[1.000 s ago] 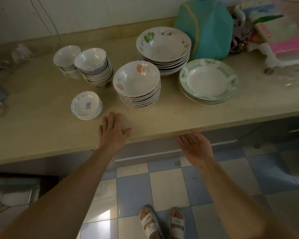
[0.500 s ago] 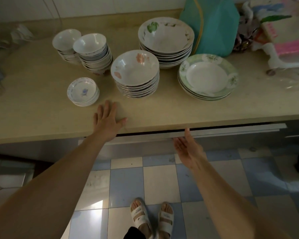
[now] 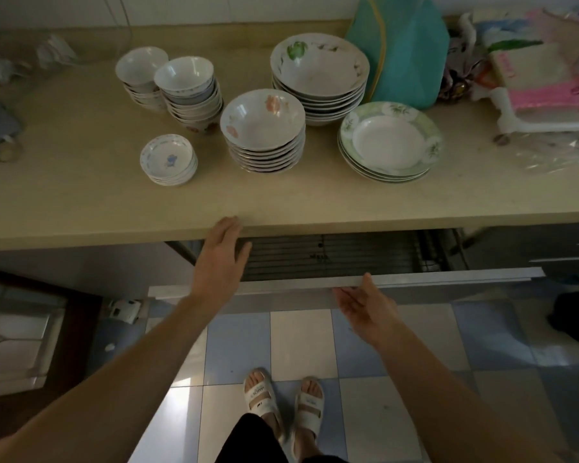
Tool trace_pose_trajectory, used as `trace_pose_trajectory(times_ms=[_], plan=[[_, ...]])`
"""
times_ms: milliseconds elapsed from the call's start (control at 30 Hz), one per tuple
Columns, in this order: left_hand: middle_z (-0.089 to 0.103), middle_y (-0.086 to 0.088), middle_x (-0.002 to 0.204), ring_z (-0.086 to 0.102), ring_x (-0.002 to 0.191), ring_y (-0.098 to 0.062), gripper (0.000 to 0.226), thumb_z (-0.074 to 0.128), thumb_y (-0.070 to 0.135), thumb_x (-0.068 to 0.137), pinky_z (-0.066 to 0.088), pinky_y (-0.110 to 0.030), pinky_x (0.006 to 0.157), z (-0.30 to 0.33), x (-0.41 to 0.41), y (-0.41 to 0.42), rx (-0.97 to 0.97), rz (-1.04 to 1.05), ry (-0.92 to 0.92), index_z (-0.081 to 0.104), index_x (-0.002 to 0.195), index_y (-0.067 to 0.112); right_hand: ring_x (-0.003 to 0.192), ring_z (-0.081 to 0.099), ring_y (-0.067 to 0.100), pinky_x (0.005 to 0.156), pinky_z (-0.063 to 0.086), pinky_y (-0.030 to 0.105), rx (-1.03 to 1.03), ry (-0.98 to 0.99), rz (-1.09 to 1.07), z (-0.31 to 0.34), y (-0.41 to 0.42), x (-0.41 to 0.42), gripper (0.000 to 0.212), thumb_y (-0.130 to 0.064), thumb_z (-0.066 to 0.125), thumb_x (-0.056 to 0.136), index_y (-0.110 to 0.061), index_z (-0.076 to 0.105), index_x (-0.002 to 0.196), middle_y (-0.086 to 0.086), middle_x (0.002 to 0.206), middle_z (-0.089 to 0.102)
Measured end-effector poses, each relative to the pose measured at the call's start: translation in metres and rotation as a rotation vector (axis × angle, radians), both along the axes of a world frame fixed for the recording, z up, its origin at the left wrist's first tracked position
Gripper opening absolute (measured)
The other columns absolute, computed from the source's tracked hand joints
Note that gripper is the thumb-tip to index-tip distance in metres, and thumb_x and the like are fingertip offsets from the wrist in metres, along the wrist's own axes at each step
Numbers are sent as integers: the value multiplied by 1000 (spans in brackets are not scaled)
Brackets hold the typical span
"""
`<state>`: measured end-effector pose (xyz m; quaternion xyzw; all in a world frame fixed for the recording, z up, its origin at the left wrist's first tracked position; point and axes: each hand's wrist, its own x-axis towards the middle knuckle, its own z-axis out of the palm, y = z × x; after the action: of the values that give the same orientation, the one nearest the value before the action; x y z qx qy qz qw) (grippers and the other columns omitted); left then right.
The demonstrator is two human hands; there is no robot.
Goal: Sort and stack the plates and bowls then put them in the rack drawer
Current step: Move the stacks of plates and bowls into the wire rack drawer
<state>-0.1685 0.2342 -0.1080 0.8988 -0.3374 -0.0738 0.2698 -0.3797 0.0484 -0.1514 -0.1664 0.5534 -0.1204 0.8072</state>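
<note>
Sorted stacks stand on the beige counter (image 3: 81, 208): small saucers (image 3: 167, 160), two stacks of small bowls (image 3: 141, 71) (image 3: 189, 88), flowered medium bowls (image 3: 263, 128), large bowls (image 3: 319, 75) and green-rimmed plates (image 3: 390, 142). Below the counter the rack drawer (image 3: 331, 259) is pulled partly out, its wire rack showing. My left hand (image 3: 221, 259) lies flat with fingertips on the counter's front edge, over the drawer's left part. My right hand (image 3: 364, 307) has its palm up, fingers hooked under the drawer's silver front rail (image 3: 448, 277).
A teal bag (image 3: 401, 48) stands behind the plates. Cloths and plastic clutter (image 3: 532, 78) fill the counter's right end. Small items lie at the far left (image 3: 0, 125). My sandalled feet (image 3: 281, 399) stand on a checkered tile floor.
The drawer has slid out from under the counter, drawn by my right hand. My left hand has slipped back from the countertop to its front edge.
</note>
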Motion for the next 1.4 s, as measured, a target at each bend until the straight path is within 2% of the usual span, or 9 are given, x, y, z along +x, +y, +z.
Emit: trace_pose_trajectory(times_ms=[67, 167, 267, 500, 633, 833, 1033, 1267, 1400], plan=[[59, -17, 134, 54, 125, -35, 38, 71, 17, 94, 44, -45, 109, -16, -31, 17, 16, -92, -88, 64, 128, 1, 95, 73, 32, 79, 53, 43, 11, -42, -10, 3, 4, -6, 39, -32, 61, 100, 6, 64, 111, 23, 105, 73], [56, -10, 138, 49, 129, -28, 46, 63, 33, 98, 36, -38, 111, -37, -61, 35, 209, -174, 31, 58, 138, 10, 103, 71, 36, 84, 58, 41, 10, -80, -13, 7, 9, -14, 40, -30, 57, 102, 8, 59, 114, 28, 113, 69], [55, -7, 139, 47, 131, -26, 45, 60, 33, 101, 37, -39, 112, -45, -70, 46, 240, -147, 106, 55, 142, 15, 118, 65, 40, 93, 56, 42, -10, -64, 14, 6, 14, -18, 43, -29, 52, 105, 10, 56, 125, 30, 123, 64], [63, -5, 117, 56, 111, -24, 27, 70, 24, 94, 47, -43, 101, -39, -80, 46, 217, -90, 153, 67, 119, 16, 96, 72, 35, 71, 61, 38, -6, -46, 34, 3, 25, -40, 39, -26, 48, 107, 8, 58, 124, 24, 103, 73], [60, -2, 114, 58, 110, -21, 23, 72, 22, 93, 50, -43, 100, -41, -97, 58, 202, -90, 212, 68, 115, 16, 95, 73, 35, 61, 62, 33, -4, -35, 36, 0, 38, -61, 40, -26, 47, 108, 7, 57, 129, 25, 110, 73], [58, 2, 112, 49, 110, -18, 23, 73, 27, 91, 43, -26, 89, -46, -119, 79, 225, -150, 183, 67, 112, 17, 94, 74, 33, 64, 63, 33, -2, -39, 24, -2, 57, -92, 39, -26, 48, 107, 5, 57, 129, 23, 110, 73], [53, 8, 110, 50, 108, -15, 23, 72, 28, 92, 49, -31, 96, -44, -134, 91, 242, -205, 249, 65, 112, 19, 103, 71, 34, 76, 59, 39, -20, 3, 41, 4, 72, -112, 36, -27, 47, 108, 2, 60, 125, 25, 121, 69], [53, 10, 104, 49, 103, -12, 17, 73, 27, 91, 44, -26, 88, -40, -140, 104, 214, -248, 245, 65, 104, 21, 91, 75, 32, 74, 60, 40, -18, 31, 9, 6, 88, -124, 30, -26, 49, 107, 1, 62, 115, 18, 94, 78], [57, 7, 100, 54, 98, -15, 14, 74, 24, 90, 51, -32, 88, -35, -137, 101, 244, -265, 291, 63, 99, 23, 99, 73, 34, 82, 59, 42, -33, 48, -5, 11, 92, -122, 29, -25, 50, 107, 1, 61, 114, 20, 101, 77]])
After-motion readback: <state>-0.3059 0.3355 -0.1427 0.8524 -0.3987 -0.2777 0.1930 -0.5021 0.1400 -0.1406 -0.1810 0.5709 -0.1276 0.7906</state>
